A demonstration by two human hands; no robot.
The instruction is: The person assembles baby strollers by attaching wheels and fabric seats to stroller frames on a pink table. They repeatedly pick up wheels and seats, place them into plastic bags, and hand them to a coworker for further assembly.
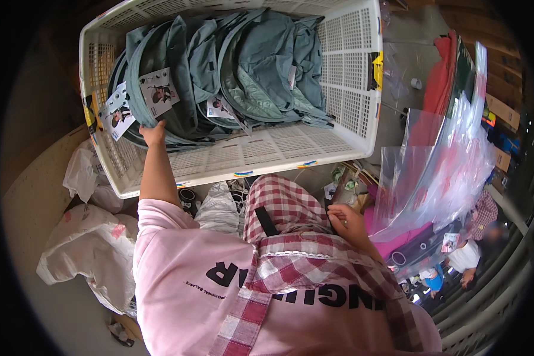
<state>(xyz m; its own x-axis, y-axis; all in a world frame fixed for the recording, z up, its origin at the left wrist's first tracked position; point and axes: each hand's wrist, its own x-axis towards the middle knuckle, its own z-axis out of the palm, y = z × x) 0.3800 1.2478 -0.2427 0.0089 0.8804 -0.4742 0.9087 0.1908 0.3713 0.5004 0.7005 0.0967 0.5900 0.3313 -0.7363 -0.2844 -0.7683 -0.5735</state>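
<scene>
Head view shows the left hand (152,134) reaching far into a white perforated plastic crate (350,71), its grip closed on the rim of a folded teal fabric item (160,65) at the crate's left end, where more soft, curved teal pieces stand packed side by side. White card tags (158,92) with small pictures hang off them at far left. The right hand (349,225) lies near, fingers curled at the checked apron (285,207), its grip unclear, with glossy clear plastic bags (439,172) to its right and crumpled white bags (89,243) on the floor left.

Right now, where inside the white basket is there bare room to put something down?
The white basket has bare floor along its near wall, in front of the folded teal items, and a narrow strip by its right wall. The far and left parts are crowded, where the left hand touches the pile. The right hand rests by the checked apron.
</scene>
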